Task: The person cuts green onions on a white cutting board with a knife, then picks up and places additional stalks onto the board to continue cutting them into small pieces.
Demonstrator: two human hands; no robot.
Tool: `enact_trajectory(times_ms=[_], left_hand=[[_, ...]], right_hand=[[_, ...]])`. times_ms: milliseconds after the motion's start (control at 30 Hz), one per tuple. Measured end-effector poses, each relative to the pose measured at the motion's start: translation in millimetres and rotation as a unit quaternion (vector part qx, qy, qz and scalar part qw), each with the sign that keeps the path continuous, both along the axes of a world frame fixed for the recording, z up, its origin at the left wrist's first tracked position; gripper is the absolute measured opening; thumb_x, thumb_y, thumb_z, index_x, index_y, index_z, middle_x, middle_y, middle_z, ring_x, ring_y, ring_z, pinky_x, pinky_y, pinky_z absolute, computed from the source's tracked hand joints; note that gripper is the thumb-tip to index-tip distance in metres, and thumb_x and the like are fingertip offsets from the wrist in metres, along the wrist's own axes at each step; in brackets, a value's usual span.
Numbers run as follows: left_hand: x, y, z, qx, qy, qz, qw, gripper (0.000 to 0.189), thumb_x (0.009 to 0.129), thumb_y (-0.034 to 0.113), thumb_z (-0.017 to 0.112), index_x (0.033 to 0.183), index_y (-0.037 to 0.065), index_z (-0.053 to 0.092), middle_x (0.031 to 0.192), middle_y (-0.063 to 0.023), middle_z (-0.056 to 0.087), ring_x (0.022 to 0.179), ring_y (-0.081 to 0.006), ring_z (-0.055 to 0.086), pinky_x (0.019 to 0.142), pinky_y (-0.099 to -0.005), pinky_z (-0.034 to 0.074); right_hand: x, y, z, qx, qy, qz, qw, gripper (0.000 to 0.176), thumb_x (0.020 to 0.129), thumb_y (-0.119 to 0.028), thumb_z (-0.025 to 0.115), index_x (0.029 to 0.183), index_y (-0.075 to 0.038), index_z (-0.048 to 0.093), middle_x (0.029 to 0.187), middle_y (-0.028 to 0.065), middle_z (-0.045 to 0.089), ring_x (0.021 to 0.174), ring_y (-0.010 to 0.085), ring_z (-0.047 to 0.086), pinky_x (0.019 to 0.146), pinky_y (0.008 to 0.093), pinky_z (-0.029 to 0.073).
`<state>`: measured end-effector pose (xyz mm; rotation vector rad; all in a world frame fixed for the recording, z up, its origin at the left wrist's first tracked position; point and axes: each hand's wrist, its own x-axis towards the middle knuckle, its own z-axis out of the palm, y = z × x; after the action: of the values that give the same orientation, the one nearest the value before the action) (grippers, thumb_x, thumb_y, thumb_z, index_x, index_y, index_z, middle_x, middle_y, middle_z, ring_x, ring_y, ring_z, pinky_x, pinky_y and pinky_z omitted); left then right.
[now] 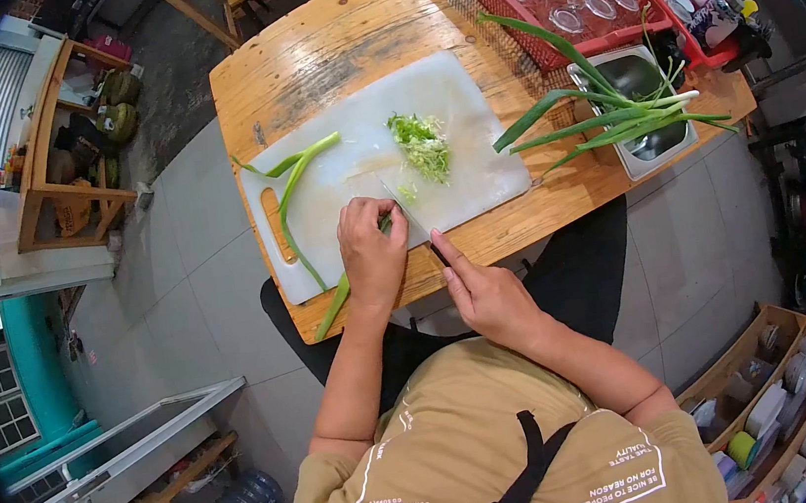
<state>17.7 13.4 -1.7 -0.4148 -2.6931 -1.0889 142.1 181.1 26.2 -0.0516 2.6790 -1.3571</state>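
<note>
My left hand (372, 250) is closed around a green onion (334, 306) on the near side of the white cutting board (326, 186); the stalk's tail sticks out below the hand over the table. In my right hand (489, 293) is a knife (406, 207), gripped by its dark handle, its blade on the board right beside my left fingers. A pile of chopped green onion (422, 148) lies past the blade. Another cut green onion stalk (294, 186) rests by the board's handle slot. Part of the held stalk is hidden under my fingers.
Whole green onions (616, 113) lie across a metal container (650, 149) at the table's right. Behind it stands a red crate (494, 3) with several upturned glasses. The wooden table (290, 41) ends close to my body. A wooden shelf unit (776, 388) is at lower right.
</note>
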Motion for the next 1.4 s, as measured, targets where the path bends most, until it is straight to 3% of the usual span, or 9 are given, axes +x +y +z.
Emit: enact_trajectory(times_ms=[67, 567, 900, 967, 1100, 1300, 1400], left_hand=[[0.5, 0.6, 0.7, 0.013, -0.031, 0.008, 0.999, 0.008, 0.091, 0.007, 0.077, 0.097, 0.001, 0.075, 0.099, -0.0126, 0.069, 0.098, -0.0339, 0.067, 0.093, -0.0468, 0.052], [-0.2, -0.4, 2.5, 0.023, -0.023, -0.005, 0.999, 0.007, 0.091, 0.005, 0.076, 0.095, -0.001, 0.073, 0.099, -0.0145, 0.068, 0.098, -0.0357, 0.067, 0.093, -0.0476, 0.053], [0.9, -0.7, 3.0, 0.008, -0.012, -0.008, 1.000, 0.010, 0.093, 0.004, 0.076, 0.097, -0.005, 0.074, 0.102, -0.0161, 0.070, 0.099, -0.0344, 0.068, 0.090, -0.0433, 0.056], [0.0, 0.2, 5.4, 0.025, -0.033, -0.006, 0.999, 0.009, 0.091, 0.004, 0.076, 0.096, -0.002, 0.073, 0.100, -0.0158, 0.069, 0.100, -0.0367, 0.066, 0.093, -0.0478, 0.053], [-1.7, -2.4, 1.1, 0.026, -0.026, -0.003, 0.999, 0.009, 0.091, 0.004, 0.076, 0.096, -0.002, 0.073, 0.101, -0.0158, 0.069, 0.100, -0.0369, 0.066, 0.094, -0.0478, 0.052], [3.4, -0.5, 1.4, -0.004, -0.005, -0.011, 1.000, 0.010, 0.093, 0.005, 0.076, 0.099, -0.003, 0.074, 0.101, -0.0158, 0.069, 0.099, -0.0354, 0.068, 0.092, -0.0458, 0.055], [7.6, -2.7, 5.2, -0.039, -0.006, -0.007, 0.999, 0.008, 0.092, 0.005, 0.077, 0.097, 0.001, 0.074, 0.101, -0.0132, 0.070, 0.102, -0.0355, 0.066, 0.095, -0.0474, 0.051]], right_hand=[[1.7, 0.1, -0.2, -0.006, 0.013, 0.001, 1.000, 0.066, 0.114, -0.022, 0.054, 0.175, -0.014, 0.032, 0.087, 0.0282, 0.074, 0.074, 0.0467, 0.073, 0.069, 0.0591, 0.058], [-8.4, -5.6, -5.8, -0.003, 0.015, -0.005, 1.000, 0.064, 0.114, -0.022, 0.054, 0.174, -0.013, 0.035, 0.073, 0.0279, 0.070, 0.069, 0.0474, 0.072, 0.067, 0.0591, 0.057], [-5.2, -9.1, -9.5, 0.016, 0.030, -0.007, 0.999, 0.064, 0.113, -0.021, 0.055, 0.173, -0.012, 0.036, 0.080, 0.0245, 0.073, 0.069, 0.0456, 0.072, 0.065, 0.0576, 0.057], [-13.8, -16.1, -10.6, 0.038, 0.044, -0.013, 0.998, 0.065, 0.113, -0.021, 0.056, 0.173, -0.011, 0.035, 0.078, 0.0235, 0.073, 0.068, 0.0448, 0.072, 0.064, 0.0568, 0.058], [-7.0, -16.2, -14.4, 0.045, 0.078, -0.016, 0.996, 0.066, 0.112, -0.021, 0.057, 0.174, -0.010, 0.033, 0.076, 0.0229, 0.073, 0.067, 0.0444, 0.072, 0.063, 0.0555, 0.058], [0.1, -13.1, -9.4, 0.095, 0.019, -0.001, 0.995, 0.068, 0.113, -0.022, 0.057, 0.175, -0.010, 0.031, 0.074, 0.0222, 0.072, 0.065, 0.0424, 0.072, 0.061, 0.0554, 0.058], [-16.9, -16.7, -15.8, 0.094, 0.062, -0.007, 0.994, 0.067, 0.113, -0.022, 0.057, 0.174, -0.010, 0.033, 0.075, 0.0218, 0.073, 0.064, 0.0413, 0.072, 0.060, 0.0558, 0.058]])
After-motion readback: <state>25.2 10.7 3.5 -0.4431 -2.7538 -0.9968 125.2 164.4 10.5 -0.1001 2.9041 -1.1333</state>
